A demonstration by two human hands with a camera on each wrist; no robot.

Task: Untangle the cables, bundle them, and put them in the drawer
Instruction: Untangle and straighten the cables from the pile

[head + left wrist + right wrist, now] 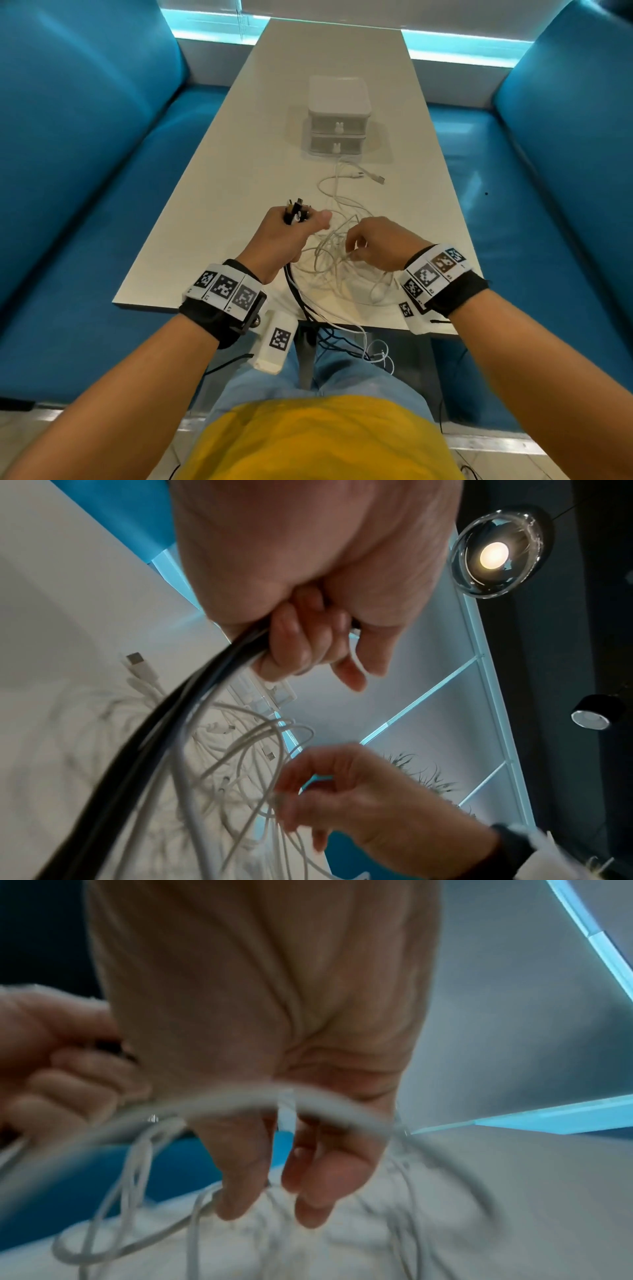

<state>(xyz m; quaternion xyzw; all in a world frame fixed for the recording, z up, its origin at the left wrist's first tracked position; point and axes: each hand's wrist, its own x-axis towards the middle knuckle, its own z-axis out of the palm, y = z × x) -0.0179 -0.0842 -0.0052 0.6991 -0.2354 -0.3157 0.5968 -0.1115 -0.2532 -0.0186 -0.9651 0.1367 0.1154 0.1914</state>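
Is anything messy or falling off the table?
Yes. Some white cables and black cables spill over the table's near edge and dangle toward the person's lap, and the white pile is still knotted.

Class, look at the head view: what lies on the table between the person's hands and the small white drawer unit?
White cables trail across the pale table, their plug ends lying just before the two-drawer white unit; the head view shows it.
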